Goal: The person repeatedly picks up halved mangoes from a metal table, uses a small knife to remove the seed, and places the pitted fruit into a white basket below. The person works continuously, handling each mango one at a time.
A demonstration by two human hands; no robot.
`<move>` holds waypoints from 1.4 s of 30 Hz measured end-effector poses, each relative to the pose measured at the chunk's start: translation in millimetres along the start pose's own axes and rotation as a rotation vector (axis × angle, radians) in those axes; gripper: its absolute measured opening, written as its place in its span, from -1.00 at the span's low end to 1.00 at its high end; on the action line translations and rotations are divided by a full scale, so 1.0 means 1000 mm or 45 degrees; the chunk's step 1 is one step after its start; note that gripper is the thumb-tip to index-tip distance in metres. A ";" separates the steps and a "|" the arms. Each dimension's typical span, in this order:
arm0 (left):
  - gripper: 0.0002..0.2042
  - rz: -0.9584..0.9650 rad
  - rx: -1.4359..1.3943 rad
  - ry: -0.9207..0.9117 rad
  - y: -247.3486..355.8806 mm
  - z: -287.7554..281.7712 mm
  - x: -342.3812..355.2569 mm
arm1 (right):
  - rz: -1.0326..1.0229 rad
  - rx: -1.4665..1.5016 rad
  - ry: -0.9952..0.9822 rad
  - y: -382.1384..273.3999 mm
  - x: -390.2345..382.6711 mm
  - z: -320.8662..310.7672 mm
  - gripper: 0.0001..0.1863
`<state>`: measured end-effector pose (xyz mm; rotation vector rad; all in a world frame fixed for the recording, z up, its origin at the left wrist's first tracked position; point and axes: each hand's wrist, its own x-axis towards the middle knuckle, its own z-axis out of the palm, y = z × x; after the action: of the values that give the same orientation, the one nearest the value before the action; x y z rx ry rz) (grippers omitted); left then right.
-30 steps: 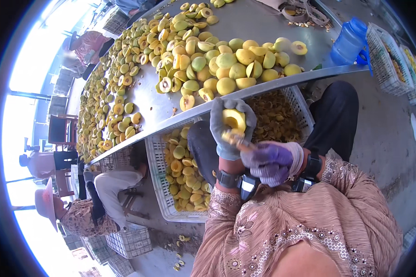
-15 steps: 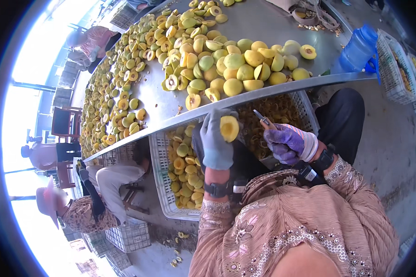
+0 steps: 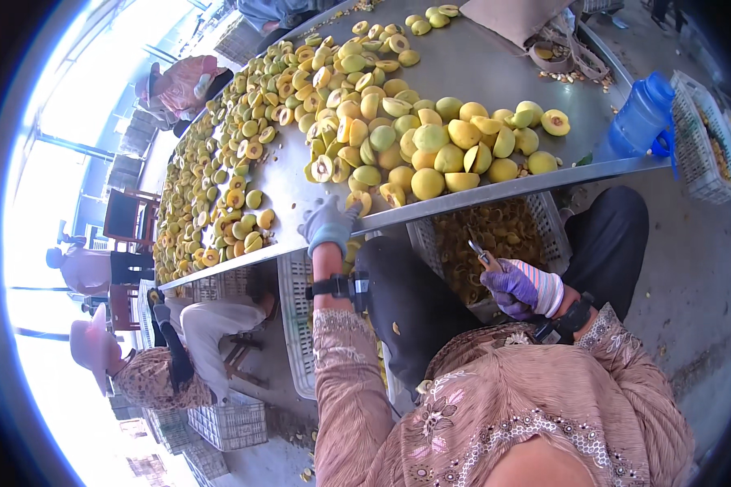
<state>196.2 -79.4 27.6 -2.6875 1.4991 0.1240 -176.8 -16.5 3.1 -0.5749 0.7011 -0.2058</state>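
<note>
Left grip (image 3: 326,222) spread, right grip (image 3: 521,288) clasped

Just beside the left grip, a yellow fruit half (image 3: 359,201) lies near the table (image 3: 479,65) edge – likely light, firm, slick where cut, best held by its skin; farther right, a knife (image 3: 487,258), its handle inside the right grip

Harsh white daylight (image 3: 41,260) along the left, too bright for detail, crossed by thin dark bars (image 3: 75,146). Before it, a dark-backed chair (image 3: 130,217) with reddish-brown frame. Lower left, a low wooden stool (image 3: 246,363). Right, grey floor (image 3: 666,300), darkly stained in patches.
</note>
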 end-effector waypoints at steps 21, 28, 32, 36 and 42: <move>-0.83 0.002 -2.831 -0.018 0.095 -0.022 -0.132 | -0.229 -0.536 0.001 -0.043 0.003 0.080 -0.66; -0.80 0.161 -2.463 0.101 0.103 -0.025 -0.157 | -0.267 -0.457 0.060 -0.035 0.005 0.088 -0.72; -0.78 0.071 -2.653 -0.042 0.110 -0.028 -0.166 | -0.352 -0.408 0.065 -0.032 0.005 0.089 -0.72; -0.77 -0.002 -2.666 -0.036 0.114 -0.030 -0.173 | -0.678 -0.624 0.049 -0.024 0.012 0.088 -0.69; -0.71 0.033 -2.489 -0.102 0.110 -0.026 -0.177 | -0.642 -0.679 0.005 -0.024 0.017 0.088 -0.67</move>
<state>11.2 10.7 69.4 -3.2577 1.5901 2.9339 -105.6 -5.0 61.5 -1.2624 0.6038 -0.4955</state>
